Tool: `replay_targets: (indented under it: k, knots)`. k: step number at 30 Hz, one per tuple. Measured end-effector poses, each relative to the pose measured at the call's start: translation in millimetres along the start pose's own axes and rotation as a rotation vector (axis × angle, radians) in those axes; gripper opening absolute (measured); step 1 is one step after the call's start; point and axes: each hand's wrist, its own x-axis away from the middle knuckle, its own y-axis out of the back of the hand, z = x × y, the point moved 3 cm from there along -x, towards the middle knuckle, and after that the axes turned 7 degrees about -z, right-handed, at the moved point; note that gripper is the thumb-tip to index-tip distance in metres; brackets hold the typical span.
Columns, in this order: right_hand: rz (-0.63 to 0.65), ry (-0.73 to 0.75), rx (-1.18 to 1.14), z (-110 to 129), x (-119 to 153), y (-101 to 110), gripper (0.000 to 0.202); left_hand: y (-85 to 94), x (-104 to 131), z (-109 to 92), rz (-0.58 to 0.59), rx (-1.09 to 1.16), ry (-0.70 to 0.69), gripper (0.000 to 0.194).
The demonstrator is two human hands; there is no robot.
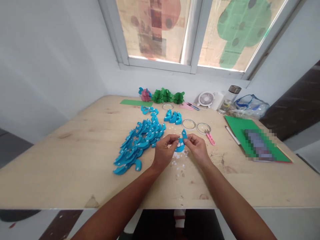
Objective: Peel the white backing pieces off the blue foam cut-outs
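In the head view a curved blue paper piece [180, 147] with small white tabs is between my two hands, above the wooden table. My right hand [198, 147] pinches it from the right with thumb and forefinger. From the left, my left hand [165, 149] closes thumb and fingers at its edge; whether a tiny scrap is in that pinch too cannot be made out. Below lie small white paper scraps [182, 156]. Left of my hands spreads a large heap of similar blue paper pieces [142, 136], and a smaller blue stack [173, 117] lies behind them.
Tape rolls [188, 124], pink-handled snips [210, 137] and a pen [232, 135] lie around my hands. Green folded-paper shapes [166, 96], a small white fan [206, 99] and a bottle [228, 100] line the back. A green sheet [235, 125] lies right.
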Motion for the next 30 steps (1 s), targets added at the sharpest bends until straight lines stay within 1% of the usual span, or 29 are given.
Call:
replay_targets:
  k: [8, 19, 22, 26, 30]
  knots:
    - [-0.003, 0.002, 0.021, -1.5, -0.6, 0.3, 0.024, -0.3, 0.0, 2.3, 0.006, -0.018, -0.013, 0.013]
    - [0.006, 0.028, 0.062, -3.7, -1.4, 0.5, 0.021, -0.2, 2.0, -0.5, -0.013, -0.105, -0.087, 0.013]
    - [-0.018, 0.054, 0.139, -3.1, 0.0, 0.1, 0.021, -0.9, 3.8, -1.3, -0.012, -0.168, -0.153, 0.014]
    - [-0.07, 0.14, 0.291, 2.9, 4.1, -0.6, 0.016, -3.1, 7.8, -3.4, -0.005, -0.277, -0.309, 0.016]
    - [-0.108, 0.206, 0.395, 6.7, 7.2, -0.6, 0.015, -5.5, 11.2, -3.7, 0.006, -0.379, -0.443, 0.018]
